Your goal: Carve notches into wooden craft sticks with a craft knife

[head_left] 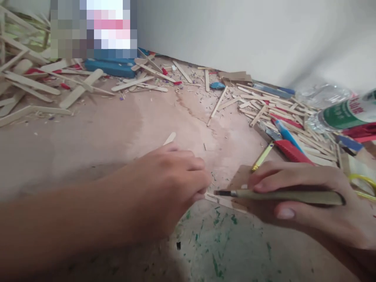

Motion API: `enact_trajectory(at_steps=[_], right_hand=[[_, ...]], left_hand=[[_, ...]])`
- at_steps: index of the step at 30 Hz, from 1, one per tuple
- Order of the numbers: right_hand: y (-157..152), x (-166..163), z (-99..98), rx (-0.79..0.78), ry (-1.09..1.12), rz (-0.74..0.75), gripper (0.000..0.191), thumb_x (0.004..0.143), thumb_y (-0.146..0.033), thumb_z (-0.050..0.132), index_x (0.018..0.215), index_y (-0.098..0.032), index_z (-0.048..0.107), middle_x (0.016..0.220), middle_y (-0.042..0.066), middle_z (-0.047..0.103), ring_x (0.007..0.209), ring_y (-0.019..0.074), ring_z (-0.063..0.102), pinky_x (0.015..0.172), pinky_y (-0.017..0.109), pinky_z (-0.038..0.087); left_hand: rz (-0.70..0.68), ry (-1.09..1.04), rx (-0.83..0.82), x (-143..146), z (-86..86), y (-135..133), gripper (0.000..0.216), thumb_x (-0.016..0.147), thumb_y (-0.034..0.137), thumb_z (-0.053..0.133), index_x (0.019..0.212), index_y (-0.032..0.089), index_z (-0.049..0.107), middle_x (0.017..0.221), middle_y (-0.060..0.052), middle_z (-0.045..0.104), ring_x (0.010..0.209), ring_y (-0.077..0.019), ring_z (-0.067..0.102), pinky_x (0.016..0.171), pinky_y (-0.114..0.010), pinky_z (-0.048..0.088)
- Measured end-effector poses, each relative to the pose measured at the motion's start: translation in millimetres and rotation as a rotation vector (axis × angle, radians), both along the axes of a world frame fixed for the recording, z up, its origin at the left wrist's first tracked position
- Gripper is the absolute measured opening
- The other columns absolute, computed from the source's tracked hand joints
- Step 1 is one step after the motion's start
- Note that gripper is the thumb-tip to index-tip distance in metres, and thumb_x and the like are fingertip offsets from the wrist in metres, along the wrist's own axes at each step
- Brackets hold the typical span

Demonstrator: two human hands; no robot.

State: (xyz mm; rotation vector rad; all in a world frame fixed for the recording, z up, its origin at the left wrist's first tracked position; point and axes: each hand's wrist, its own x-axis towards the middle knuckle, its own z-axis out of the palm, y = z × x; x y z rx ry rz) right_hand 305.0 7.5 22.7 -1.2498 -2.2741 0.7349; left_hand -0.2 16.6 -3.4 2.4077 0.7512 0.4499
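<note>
My left hand (183,178) is closed and presses down at the table's near edge. From under its fingertips a thin wooden stick (230,203) runs out to the right. Beyond the knuckles a rounded craft stick end (170,138) shows; the hand hides whether it is held too. My right hand (311,199) grips a carving tool (289,196) by its pale wooden handle. The tool points left, its dark tip at or just above the thin stick by my left fingers; contact cannot be told.
Craft sticks (32,84) lie heaped at the left, with more strips (270,103) at the right. Near my right hand are a red-handled cutter (292,150), a yellow metal strip (262,156) and yellow scissor handles (364,182). A plastic bottle (337,115) lies behind. A blue block (111,67) sits at the back.
</note>
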Motion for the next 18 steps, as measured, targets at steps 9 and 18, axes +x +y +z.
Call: enact_trajectory(at_steps=[9, 18], right_hand=[[14.6, -6.0, 1.2, -0.400, 0.387, 0.202, 0.032, 0.087, -0.010, 0.085, 0.112, -0.031, 0.087, 0.102, -0.001, 0.085, 0.097, 0.0149, 0.081, 0.086, 0.017, 0.064], [15.2, -6.6, -3.9, -0.390, 0.374, 0.272, 0.033, 0.090, -0.012, 0.084, 0.118, -0.029, 0.086, 0.104, 0.002, 0.085, 0.103, 0.0189, 0.081, 0.084, 0.021, 0.067]], left_hand=[[0.000, 0.014, -0.046, -1.3, 1.9, 0.1, 0.028, 0.108, 0.016, 0.048, 0.090, 0.020, 0.069, 0.089, 0.002, 0.069, 0.082, -0.0152, 0.062, 0.083, -0.031, 0.043], [-0.001, 0.017, -0.025, -1.5, 3.1, 0.4, 0.024, 0.107, 0.014, 0.052, 0.090, 0.018, 0.068, 0.087, 0.001, 0.066, 0.082, -0.0158, 0.058, 0.081, -0.031, 0.041]])
